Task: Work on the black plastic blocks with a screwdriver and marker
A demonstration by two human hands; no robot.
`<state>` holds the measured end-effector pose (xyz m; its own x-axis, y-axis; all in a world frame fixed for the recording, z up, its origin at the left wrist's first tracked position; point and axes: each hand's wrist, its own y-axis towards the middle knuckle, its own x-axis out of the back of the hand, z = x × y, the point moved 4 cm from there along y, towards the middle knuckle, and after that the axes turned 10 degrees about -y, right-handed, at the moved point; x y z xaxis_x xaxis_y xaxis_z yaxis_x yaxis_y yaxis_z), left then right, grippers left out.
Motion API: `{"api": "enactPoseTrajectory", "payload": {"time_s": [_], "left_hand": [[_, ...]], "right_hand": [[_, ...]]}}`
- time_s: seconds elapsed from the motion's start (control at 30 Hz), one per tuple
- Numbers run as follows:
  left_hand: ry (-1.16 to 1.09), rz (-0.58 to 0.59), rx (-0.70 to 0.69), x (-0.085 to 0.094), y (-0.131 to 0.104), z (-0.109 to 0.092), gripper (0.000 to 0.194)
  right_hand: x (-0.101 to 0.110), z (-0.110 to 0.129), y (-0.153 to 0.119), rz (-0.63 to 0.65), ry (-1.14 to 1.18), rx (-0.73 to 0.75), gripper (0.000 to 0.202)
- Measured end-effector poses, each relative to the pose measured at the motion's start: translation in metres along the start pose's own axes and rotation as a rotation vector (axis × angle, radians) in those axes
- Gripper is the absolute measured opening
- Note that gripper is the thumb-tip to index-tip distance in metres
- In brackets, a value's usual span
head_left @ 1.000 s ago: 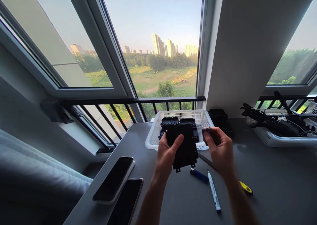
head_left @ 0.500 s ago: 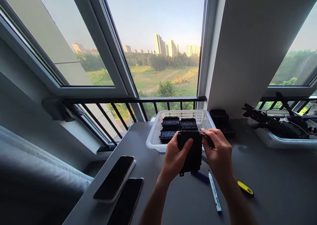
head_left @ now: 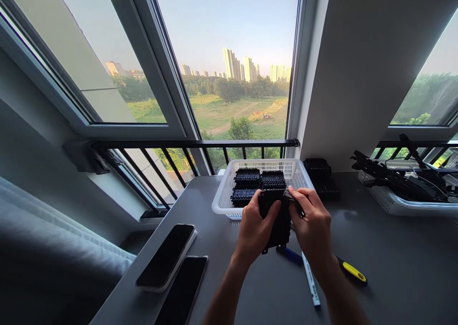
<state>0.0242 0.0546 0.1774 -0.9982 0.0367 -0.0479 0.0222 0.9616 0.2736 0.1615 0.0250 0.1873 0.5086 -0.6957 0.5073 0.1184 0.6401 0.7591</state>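
My left hand [head_left: 253,229] is closed around a black plastic case [head_left: 279,227], thumb on its near face. The case is held up over the front of a white basket [head_left: 222,209]. My right hand [head_left: 312,222] pinches a small dark object at the case's upper right corner; fingers hide most of it. Inside the basket sit several black ribbed cases [head_left: 246,178]. Below the hands lie a dark blue handle [head_left: 289,254] and a white marker [head_left: 310,281]. A yellow and black handle [head_left: 354,271] lies by my right forearm.
Two phones [head_left: 166,256] lie on the grey table at the left, one on a white block. More black cases [head_left: 317,168] are stacked right of the basket. Another white basket [head_left: 397,205] holds black parts and cables. A railing [head_left: 207,144] and window stand behind.
My right hand has shifted slightly left, with its fingers closer in against the case's upper right corner. The case is turned slightly. My left hand keeps its hold.
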Motion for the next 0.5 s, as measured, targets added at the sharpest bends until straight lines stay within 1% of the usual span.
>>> {"api": "enactPoseTrajectory", "payload": {"time_s": [0.17, 0.27, 0.37, 0.5], "left_hand": [[-0.014, -0.006, 0.005, -0.002, 0.0, 0.002, 0.025], [-0.051, -0.001, 0.01, -0.002, 0.001, 0.005, 0.027], [-0.132, -0.025, 0.029, 0.002, 0.004, 0.01, 0.032], [-0.266, -0.1, 0.089, 0.013, 0.011, 0.016, 0.038]], "right_hand": [[-0.001, 0.001, -0.001, -0.015, 0.013, -0.003, 0.032], [-0.003, 0.002, -0.001, 0.008, 0.039, 0.018, 0.032], [-0.005, 0.003, 0.0, 0.065, 0.087, 0.055, 0.032], [-0.01, 0.008, 0.0, 0.184, 0.114, 0.148, 0.034]]}}
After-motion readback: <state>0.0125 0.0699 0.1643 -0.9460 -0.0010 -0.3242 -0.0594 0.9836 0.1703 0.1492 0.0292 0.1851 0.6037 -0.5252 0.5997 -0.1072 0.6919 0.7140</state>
